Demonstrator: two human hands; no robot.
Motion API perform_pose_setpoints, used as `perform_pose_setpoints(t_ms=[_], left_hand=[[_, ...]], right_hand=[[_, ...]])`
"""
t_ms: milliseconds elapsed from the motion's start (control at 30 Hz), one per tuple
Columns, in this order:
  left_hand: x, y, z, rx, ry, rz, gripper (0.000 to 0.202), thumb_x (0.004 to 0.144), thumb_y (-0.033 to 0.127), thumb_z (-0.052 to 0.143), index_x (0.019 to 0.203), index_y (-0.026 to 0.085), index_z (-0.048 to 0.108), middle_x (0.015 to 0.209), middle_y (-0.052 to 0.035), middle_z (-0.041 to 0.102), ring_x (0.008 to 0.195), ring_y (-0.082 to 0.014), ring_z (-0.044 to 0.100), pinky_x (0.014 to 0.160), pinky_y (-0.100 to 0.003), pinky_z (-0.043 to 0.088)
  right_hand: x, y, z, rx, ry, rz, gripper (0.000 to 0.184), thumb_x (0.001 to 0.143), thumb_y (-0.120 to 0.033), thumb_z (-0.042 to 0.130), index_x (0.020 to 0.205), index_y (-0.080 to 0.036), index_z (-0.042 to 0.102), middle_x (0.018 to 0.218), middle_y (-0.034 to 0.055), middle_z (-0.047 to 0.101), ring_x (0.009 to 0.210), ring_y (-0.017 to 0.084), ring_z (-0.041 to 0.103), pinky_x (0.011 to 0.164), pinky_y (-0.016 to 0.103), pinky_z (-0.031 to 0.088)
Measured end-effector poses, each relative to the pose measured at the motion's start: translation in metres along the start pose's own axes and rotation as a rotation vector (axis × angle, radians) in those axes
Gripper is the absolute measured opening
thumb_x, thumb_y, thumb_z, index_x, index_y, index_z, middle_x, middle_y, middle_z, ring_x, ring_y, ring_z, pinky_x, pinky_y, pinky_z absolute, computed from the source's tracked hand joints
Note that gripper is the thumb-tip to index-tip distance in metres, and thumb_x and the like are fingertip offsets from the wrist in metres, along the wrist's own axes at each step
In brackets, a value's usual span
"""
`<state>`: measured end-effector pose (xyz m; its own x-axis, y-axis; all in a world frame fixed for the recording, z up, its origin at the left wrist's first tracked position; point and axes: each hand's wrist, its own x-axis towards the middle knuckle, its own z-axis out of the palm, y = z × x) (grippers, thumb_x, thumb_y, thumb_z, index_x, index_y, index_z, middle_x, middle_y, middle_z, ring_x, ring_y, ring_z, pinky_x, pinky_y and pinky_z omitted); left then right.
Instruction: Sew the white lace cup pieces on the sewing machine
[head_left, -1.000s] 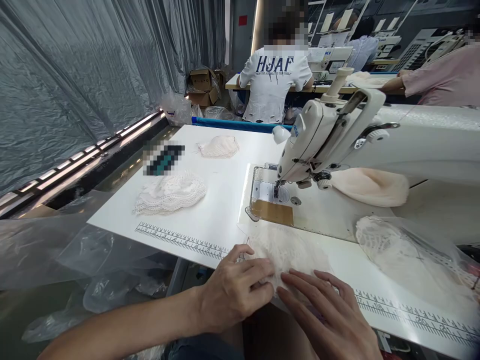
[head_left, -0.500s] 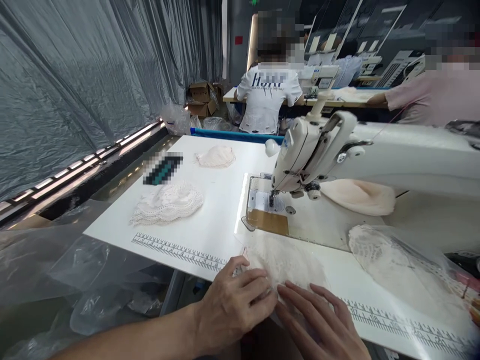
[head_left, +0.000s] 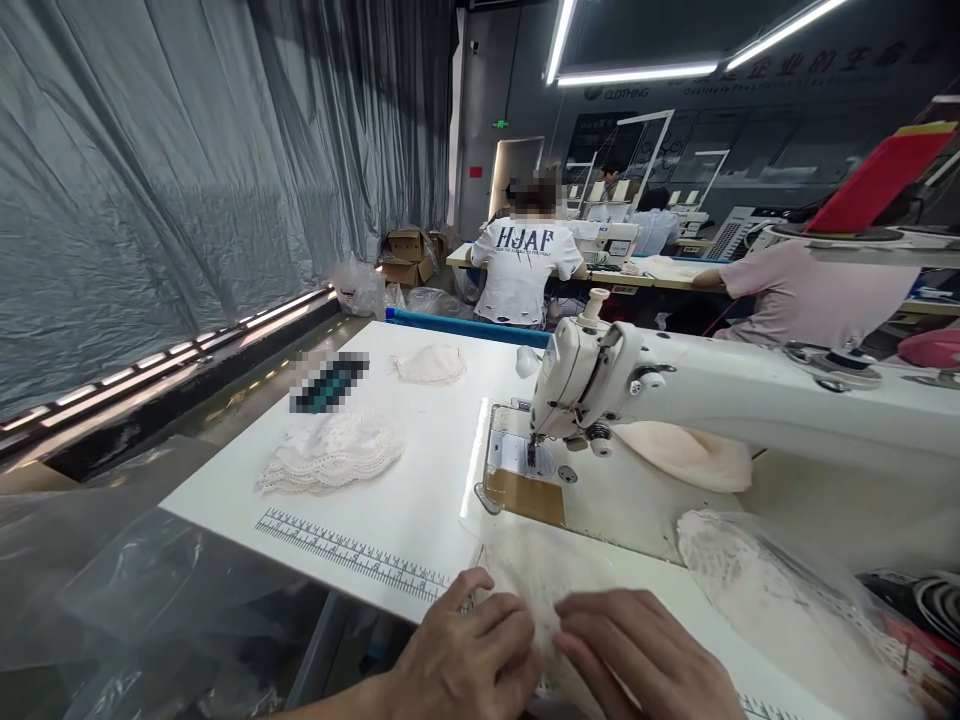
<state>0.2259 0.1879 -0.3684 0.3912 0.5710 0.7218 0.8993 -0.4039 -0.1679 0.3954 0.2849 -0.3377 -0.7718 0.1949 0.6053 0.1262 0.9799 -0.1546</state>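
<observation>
A sheer cream lace piece [head_left: 551, 565] lies at the table's front edge, below the sewing machine [head_left: 581, 400]. My left hand [head_left: 476, 645] has its fingers curled closed on the left side of this lace. On its right side, my right hand [head_left: 637, 645] is bent over the lace with the fingers pressed together; the thumb is hidden. The machine's presser foot [head_left: 532, 452] stands above the needle plate, with no fabric visible under it. The lower part of the lace is covered by my hands.
A stack of scalloped lace pieces [head_left: 330, 455] and a small cream piece [head_left: 429, 364] lie on the left of the white table [head_left: 420, 470]. More lace [head_left: 772, 600] rests at the right, and a cream padded piece [head_left: 686, 455] behind the needle. People [head_left: 525, 265] sit ahead.
The view has tilted up, showing ceiling lights. My right hand's fingers have gone from stretched out and spread to bent and together on the lace. The left hand keeps its grip.
</observation>
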Motion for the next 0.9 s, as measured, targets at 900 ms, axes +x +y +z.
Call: perform_pose_setpoints(t_ms=[900], left_hand=[[-0.005,0.002,0.001,0.101,-0.053,-0.07,0.016,0.079,0.03,0.062,0.09,0.022,0.053,0.099,-0.0052,0.056,0.102,-0.027,0.054,0.09,-0.049,0.033]], right_hand=[[0.046,0.053,0.01,0.247,-0.287,0.472,0.023,0.094,-0.029,0.031,0.073,-0.024,0.039,0.059,-0.0033,0.054,0.049,0.014,0.052,0.048,0.025,0.041]])
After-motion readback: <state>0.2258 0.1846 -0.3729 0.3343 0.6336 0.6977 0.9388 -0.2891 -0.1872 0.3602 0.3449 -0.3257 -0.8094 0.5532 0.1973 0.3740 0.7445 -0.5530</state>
